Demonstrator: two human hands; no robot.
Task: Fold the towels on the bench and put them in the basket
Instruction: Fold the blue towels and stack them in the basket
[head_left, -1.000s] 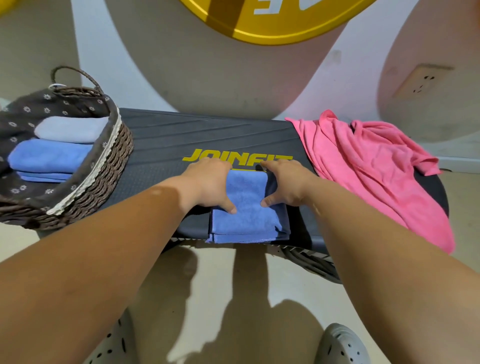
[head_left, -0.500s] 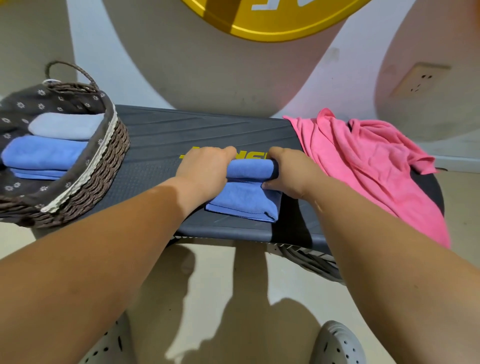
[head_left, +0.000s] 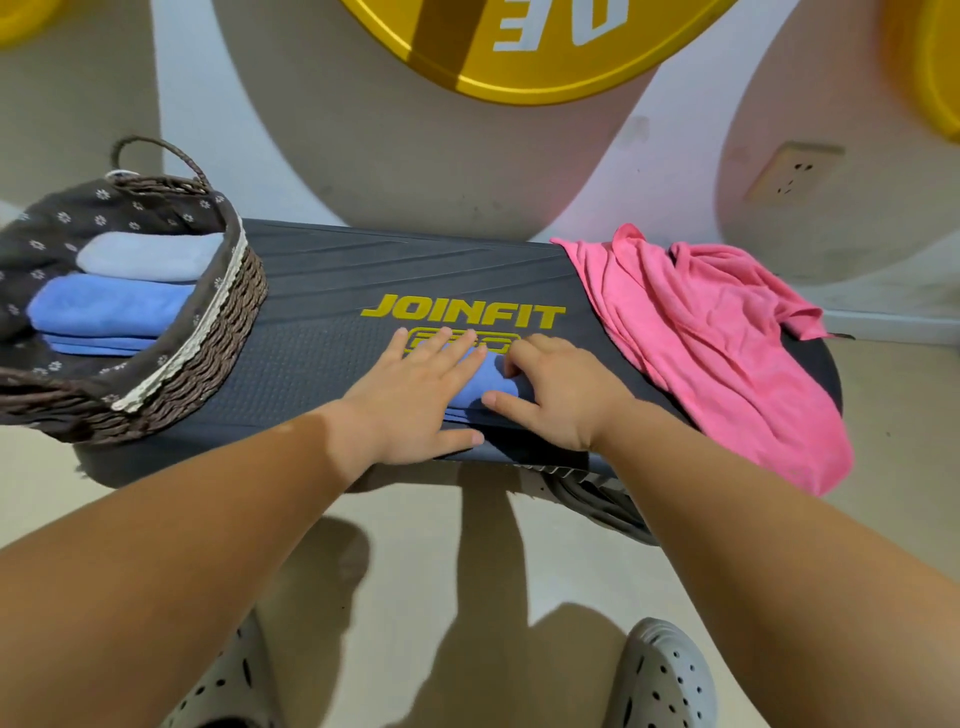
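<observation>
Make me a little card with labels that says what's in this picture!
left hand: lies flat on the folded blue towel
right hand: bent fingers and thumb pinch that towel
bench: dark, with yellow lettering
basket: on the bench's left end, with folded towels inside
pink towel: crumpled, not folded, on the bench's right end

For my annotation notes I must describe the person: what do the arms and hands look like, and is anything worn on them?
Both forearms are bare as far as the picture's edge; no sleeve shows. The left hand and the right hand wear no glove, and no ring, watch or bracelet can be seen. The nails that show look short.
</observation>
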